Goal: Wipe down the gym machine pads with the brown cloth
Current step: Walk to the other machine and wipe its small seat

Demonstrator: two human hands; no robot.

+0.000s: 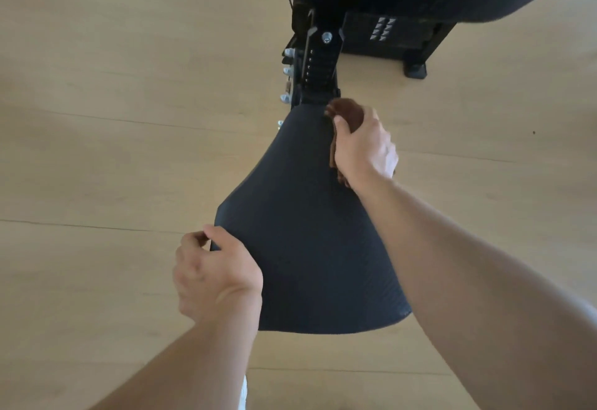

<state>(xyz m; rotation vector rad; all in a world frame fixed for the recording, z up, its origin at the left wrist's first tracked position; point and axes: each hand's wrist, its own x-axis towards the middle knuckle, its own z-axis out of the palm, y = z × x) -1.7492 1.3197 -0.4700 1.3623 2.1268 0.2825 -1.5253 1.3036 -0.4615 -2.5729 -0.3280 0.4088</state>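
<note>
Two bare forearms, no sleeves anywhere in view, no watch, no bracelet. Left hand (214, 275) and right hand (363, 146) both ungloved, no rings visible on the fingers that show. Short, plain thumbnails, unpainted. Tendon lines raised across the back of the left wrist; knuckles rounded and slightly blurred on the right. Right forearm long and smooth, widening toward the frame's lower right corner. A sliver of white (243, 392) at the bottom edge beside the left forearm, too little showing to tell whether shoe or clothing.
</note>
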